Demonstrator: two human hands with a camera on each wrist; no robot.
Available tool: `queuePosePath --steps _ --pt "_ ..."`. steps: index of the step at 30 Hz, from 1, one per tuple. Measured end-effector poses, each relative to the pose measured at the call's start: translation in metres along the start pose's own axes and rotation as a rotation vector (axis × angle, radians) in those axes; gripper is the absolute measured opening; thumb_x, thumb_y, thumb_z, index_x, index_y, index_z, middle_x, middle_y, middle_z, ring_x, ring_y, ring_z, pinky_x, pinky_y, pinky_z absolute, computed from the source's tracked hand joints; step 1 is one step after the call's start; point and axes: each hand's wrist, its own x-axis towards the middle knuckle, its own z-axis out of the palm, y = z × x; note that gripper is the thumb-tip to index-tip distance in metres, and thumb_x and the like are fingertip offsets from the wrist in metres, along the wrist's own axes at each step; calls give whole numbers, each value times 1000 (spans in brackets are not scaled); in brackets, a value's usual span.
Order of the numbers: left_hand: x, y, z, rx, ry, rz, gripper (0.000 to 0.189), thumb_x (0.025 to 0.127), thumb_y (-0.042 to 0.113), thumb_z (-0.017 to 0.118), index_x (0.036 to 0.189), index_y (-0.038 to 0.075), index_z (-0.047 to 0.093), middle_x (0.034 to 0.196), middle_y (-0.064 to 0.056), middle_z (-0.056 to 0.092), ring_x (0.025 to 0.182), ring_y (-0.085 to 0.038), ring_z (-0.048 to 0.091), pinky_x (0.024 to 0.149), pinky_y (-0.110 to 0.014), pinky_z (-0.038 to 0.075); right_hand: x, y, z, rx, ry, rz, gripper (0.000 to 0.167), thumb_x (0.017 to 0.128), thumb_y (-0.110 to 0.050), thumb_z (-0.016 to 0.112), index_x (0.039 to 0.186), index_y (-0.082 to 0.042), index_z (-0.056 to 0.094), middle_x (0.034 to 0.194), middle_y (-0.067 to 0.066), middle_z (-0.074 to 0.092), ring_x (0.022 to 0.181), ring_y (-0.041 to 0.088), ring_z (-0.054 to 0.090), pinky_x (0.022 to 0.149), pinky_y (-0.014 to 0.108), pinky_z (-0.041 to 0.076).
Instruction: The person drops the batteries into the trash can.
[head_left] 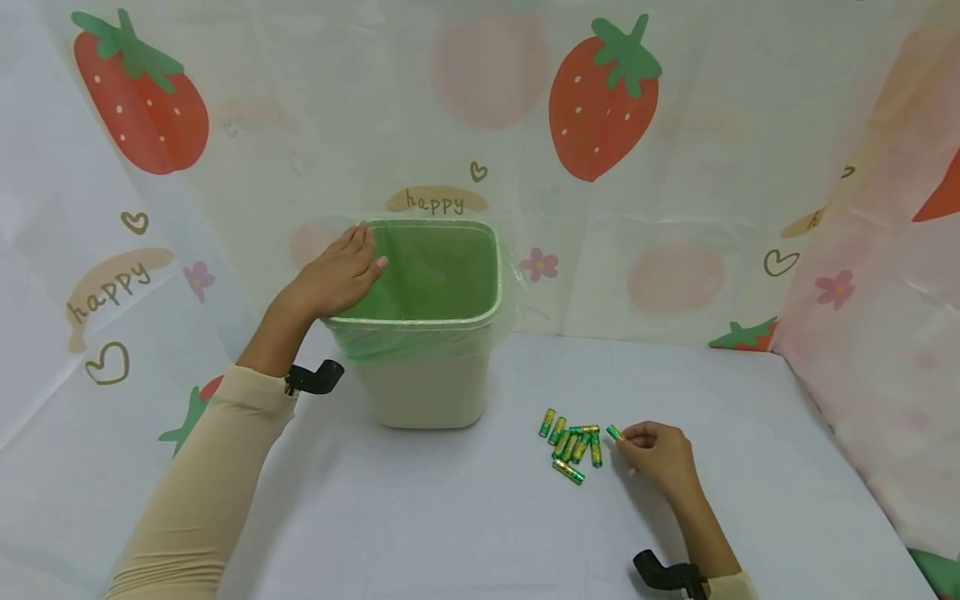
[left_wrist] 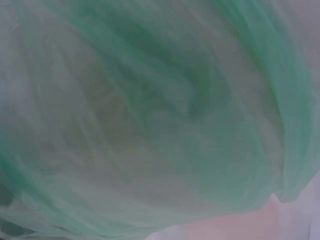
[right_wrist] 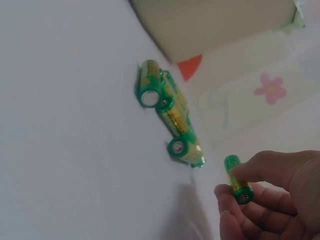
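My right hand point(head_left: 662, 457) pinches one green-and-gold battery point(right_wrist: 238, 180) between thumb and fingers, just right of a loose group of batteries point(head_left: 576, 442) on the white table. Several of these lie side by side or touching. My left hand point(head_left: 336, 271) rests on the left rim of a pale bin point(head_left: 429, 387), its fingers toward the back corner and its thumb over the opening. A thin green bag point(head_left: 442, 267) lines the bin and folds down over the rim. Only the blurred green bag point(left_wrist: 165, 125) fills the left wrist view; the hand itself is hidden there.
The white tabletop point(head_left: 480, 517) carries the bin at its back left. Behind stands a fabric backdrop point(head_left: 360, 92) printed with strawberries, and another panel point(head_left: 877, 333) rises along the right edge. A black wrist camera point(head_left: 671, 575) sits on the right wrist.
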Motion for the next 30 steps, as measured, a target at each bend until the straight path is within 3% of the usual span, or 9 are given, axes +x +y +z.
queuePosePath --steps 9,16,24,30 --pt "-2 1 -1 -4 -4 -5 68 114 35 22 156 -14 -1 165 -29 -9 154 -41 -10 125 -51 0 -7 -13 -5 51 19 -81 17 92 -13 76 102 1 74 84 9 72 72 25 69 57 26 55" --pt "-4 1 -6 -17 -6 -11 68 114 34 22 156 -14 -3 165 -28 -11 154 -40 -12 125 -51 -2 -16 -38 -12 67 33 -161 18 94 -16 76 104 -1 76 87 10 73 77 32 70 63 31 60" --pt "-1 -1 -4 -29 -1 -9 69 114 36 21 156 -13 -4 165 -28 -12 153 -40 -12 125 -52 -1 -28 -64 -21 62 61 -240 17 94 -16 77 103 -2 77 84 8 73 69 16 67 60 24 56" --pt "0 -2 1 -31 -5 -8 70 114 37 20 156 -12 -5 165 -28 -12 153 -40 -12 125 -52 -2 -35 -86 -29 59 56 -305 18 94 -20 76 104 -4 77 85 8 74 70 19 68 59 25 54"
